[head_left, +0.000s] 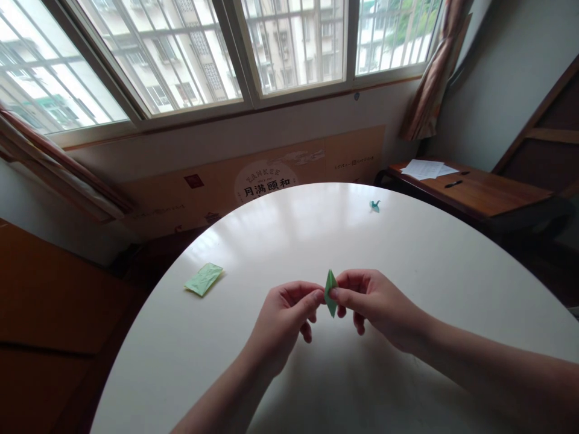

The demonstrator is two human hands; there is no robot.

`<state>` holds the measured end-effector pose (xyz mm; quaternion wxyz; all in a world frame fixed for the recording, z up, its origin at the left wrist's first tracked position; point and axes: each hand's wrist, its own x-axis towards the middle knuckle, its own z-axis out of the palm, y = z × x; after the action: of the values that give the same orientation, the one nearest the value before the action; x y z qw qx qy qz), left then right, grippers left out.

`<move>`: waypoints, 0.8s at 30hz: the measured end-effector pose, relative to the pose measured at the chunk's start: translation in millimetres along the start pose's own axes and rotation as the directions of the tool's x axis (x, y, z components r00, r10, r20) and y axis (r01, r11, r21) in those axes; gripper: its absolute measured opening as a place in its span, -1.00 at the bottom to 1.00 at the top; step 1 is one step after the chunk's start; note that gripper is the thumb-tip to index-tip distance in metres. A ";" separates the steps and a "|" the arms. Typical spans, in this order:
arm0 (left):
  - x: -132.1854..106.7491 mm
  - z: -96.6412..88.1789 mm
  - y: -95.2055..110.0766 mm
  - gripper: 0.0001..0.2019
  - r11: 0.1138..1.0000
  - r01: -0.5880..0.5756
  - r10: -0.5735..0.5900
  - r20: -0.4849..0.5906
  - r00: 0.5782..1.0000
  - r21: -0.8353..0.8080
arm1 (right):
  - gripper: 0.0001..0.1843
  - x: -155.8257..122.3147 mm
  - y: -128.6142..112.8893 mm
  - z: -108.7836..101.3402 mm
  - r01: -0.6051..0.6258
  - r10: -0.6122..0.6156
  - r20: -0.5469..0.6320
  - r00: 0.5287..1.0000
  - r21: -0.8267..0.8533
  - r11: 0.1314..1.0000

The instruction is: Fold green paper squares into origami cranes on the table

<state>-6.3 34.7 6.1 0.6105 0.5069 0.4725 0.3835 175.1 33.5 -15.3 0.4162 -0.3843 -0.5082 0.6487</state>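
Observation:
A piece of green origami paper [330,293], folded into a narrow diamond, is held upright above the white table between both hands. My right hand [373,296] pinches it from the right, thumb on its near face. From the other side, my left hand [289,310] pinches its left edge between thumb and forefinger. The other fingers of both hands are loosely curled. Parts of the folded paper are covered by the fingertips.
On the round white table [280,241], a crumpled light green paper packet [204,279] lies at the left. A small teal origami crane [374,206] stands near the far edge. Beyond the right side, a wooden desk [502,190] carries white sheets [423,169] and a pen [453,184].

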 end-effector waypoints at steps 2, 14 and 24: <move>0.1 0.0 -0.2 -0.70 1.000 0.001 -0.001 -0.012 1.000 0.011 | -0.70 -0.2 -0.2 1.2 -0.001 0.001 -0.004 1.000 -0.027 1.000; 1.3 2.4 -9.0 -0.71 0.997 -0.018 0.026 -0.101 0.995 0.075 | -0.64 -2.0 4.2 3.6 -0.018 0.018 -0.017 1.000 -0.030 0.999; 1.1 1.5 -9.4 -0.70 0.993 -0.056 0.067 -0.105 0.992 0.100 | -0.69 1.5 4.8 -2.2 -0.049 0.047 0.069 0.997 0.027 0.998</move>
<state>-4.7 33.5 -3.3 0.5465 0.5287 0.5072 0.4057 175.9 34.9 -20.5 0.3885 -0.3680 -0.5034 0.6784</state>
